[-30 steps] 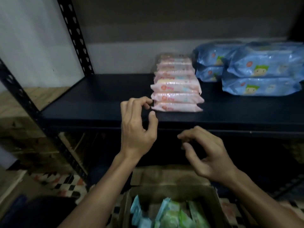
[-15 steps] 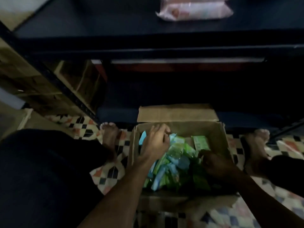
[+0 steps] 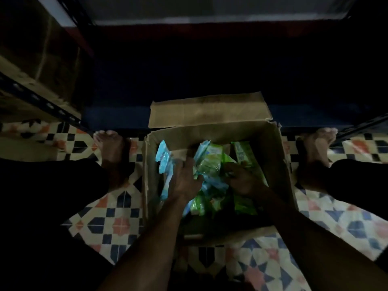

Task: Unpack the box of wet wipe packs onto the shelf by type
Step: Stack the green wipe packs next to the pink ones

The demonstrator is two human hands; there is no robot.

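Dim light, view straight down. Open cardboard box point(image 3: 273, 156) sits on the patterned tile floor point(image 3: 109, 223), between two bare feet, its far flap point(image 3: 207, 111) folded out toward the dark lower shelf point(image 3: 210, 80). Inside: a loose heap of green wipe packs point(image 3: 210, 162) and light-blue wipe packs point(image 3: 162, 156), the blue ones mostly along the left wall. Both hands are down in the box. Left hand point(image 3: 184, 181) lies on the heap, fingers spread over packs near the blue ones; grasp not discernible. Right hand point(image 3: 243, 179) is in shadow among the green packs; fingers curled, but whether they hold a pack cannot be told.
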